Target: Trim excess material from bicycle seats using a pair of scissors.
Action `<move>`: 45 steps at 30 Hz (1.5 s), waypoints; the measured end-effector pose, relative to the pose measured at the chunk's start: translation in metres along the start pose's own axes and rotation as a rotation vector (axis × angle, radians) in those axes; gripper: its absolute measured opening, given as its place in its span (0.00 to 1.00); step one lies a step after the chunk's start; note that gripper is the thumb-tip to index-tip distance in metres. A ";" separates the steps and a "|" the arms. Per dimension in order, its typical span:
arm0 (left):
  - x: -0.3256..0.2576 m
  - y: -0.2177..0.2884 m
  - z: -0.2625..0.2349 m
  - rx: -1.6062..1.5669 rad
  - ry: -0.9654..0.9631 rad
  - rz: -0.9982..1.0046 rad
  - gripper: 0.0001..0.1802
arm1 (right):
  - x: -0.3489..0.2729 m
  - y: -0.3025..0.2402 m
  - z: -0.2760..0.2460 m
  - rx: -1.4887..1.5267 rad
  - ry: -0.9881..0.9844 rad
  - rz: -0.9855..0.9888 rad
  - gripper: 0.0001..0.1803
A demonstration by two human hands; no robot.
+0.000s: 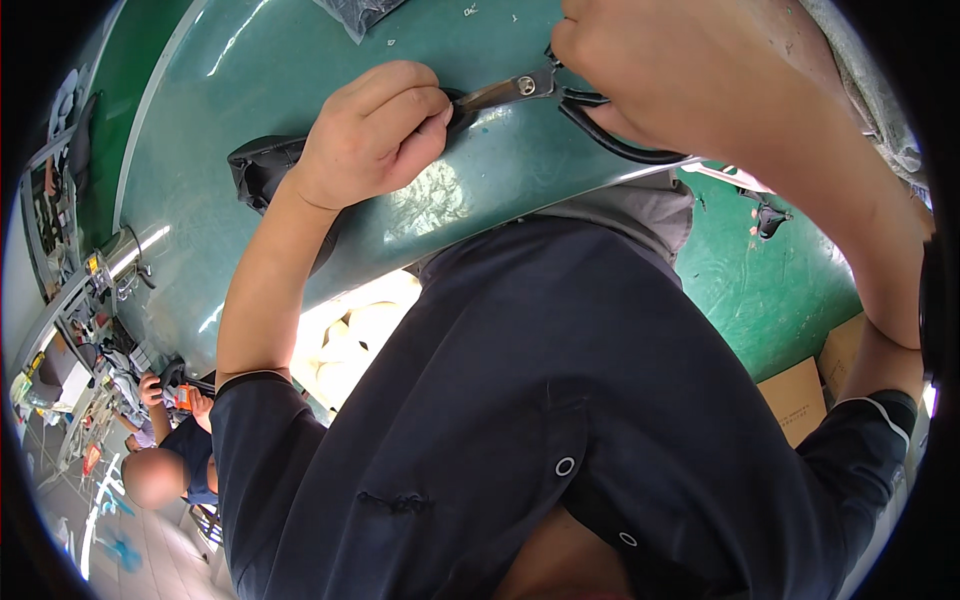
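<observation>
My left hand (380,130) is closed in a pinch on a black, soft, leather-like piece (265,165). Part of this piece spreads out left of my wrist, and a dark edge shows beside my fingertips; my hand and forearm cover the middle. My right hand (665,85) grips a pair of scissors (505,91) by its black handles. The metal blades point left, their tips reaching my left fingertips at the dark edge. How far the blades are parted is hard to see.
Beneath my hands lies a glossy green table (480,190) with small white scraps. A grey plastic bag (360,12) rests at its far side. Cardboard boxes (795,400) stand on the floor at right. Another person (165,475) is at lower left, holding something orange.
</observation>
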State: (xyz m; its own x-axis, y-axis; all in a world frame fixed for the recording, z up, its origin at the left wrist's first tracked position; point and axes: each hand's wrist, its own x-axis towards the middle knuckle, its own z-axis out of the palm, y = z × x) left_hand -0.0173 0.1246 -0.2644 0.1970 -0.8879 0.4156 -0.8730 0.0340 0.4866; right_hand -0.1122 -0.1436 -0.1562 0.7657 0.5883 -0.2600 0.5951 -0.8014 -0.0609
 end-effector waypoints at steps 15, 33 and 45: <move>-0.003 -0.001 -0.005 -0.127 -0.007 -0.104 0.11 | -0.055 0.009 0.036 -0.011 0.235 0.295 0.17; -0.007 0.009 -0.006 0.081 0.054 -0.266 0.07 | -0.055 -0.014 0.070 0.174 0.432 0.367 0.18; -0.010 0.001 -0.006 0.036 0.066 -0.211 0.07 | -0.002 0.005 0.038 0.071 0.203 0.204 0.18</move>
State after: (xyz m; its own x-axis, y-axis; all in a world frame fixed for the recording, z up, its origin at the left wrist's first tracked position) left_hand -0.0178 0.1358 -0.2636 0.4048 -0.8414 0.3579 -0.8245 -0.1667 0.5407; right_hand -0.1196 -0.1527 -0.1928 0.9051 0.4185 -0.0760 0.4110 -0.9065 -0.0963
